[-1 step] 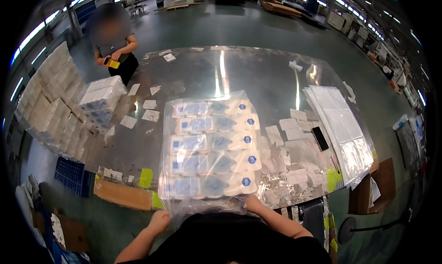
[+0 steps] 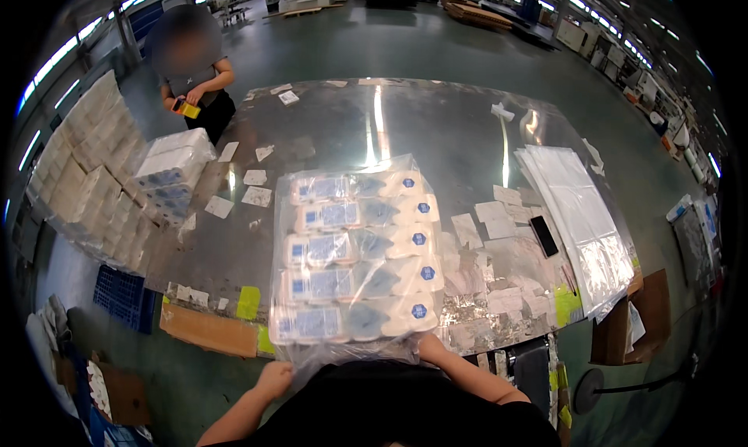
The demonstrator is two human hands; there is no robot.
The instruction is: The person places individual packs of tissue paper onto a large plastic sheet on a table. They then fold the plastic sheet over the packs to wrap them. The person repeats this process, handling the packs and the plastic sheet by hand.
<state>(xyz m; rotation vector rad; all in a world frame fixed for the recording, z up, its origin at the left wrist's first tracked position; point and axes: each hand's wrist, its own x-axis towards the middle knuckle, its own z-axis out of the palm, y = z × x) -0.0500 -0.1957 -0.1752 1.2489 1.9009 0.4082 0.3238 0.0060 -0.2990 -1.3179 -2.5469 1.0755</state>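
On the near middle of the metal-topped table (image 2: 327, 147) lies a clear plastic bag (image 2: 331, 355) with several white-and-blue printed packs (image 2: 315, 283) in a row inside it. The bag's loose mouth faces my body. My left hand (image 2: 274, 378) is closed on the left corner of that loose film, just off the table's front edge. At the right corner, my right hand (image 2: 431, 347) is closed on the film, beside the nearest pack; its fingertips are partly hidden. My black top covers part of the film between them.
Flat clear bags (image 2: 580, 221) are stacked at the right, near a black phone (image 2: 543, 236) and scattered paper pieces (image 2: 492, 217). At the left stand a wrapped bundle (image 2: 175, 163) and a tall wrapped stack (image 2: 89, 182). Beyond, a person (image 2: 199, 85) holds a yellow object.
The packs have slid slightly toward me inside the bag. My hands have barely shifted and keep their hold on the film.
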